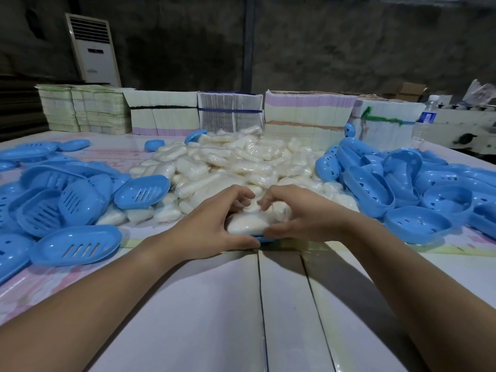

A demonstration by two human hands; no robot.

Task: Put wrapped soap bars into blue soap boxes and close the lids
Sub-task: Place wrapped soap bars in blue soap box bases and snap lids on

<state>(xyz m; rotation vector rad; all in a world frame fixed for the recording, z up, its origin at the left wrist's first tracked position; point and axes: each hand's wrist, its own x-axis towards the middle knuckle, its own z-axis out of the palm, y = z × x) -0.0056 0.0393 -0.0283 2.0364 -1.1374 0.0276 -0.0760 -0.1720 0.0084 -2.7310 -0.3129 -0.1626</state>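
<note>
We had our left hand (214,226) and right hand (298,218) curled around a wrapped soap bar (248,224), seating it in a blue soap box (261,239), barely visible beneath. Next, probably, fetching a lid.

Wrapped soap bar (248,223): white, in clear film, lay flat in a blue soap box (264,238) at the table's near centre; only a sliver of the box's front rim showed. Loose wrapped soap bars (228,162): white, heaped mid-table behind it. Slotted blue box halves (75,202): piled at left, several upturned. Hole-pierced blue box halves (402,183): piled at right.
</note>
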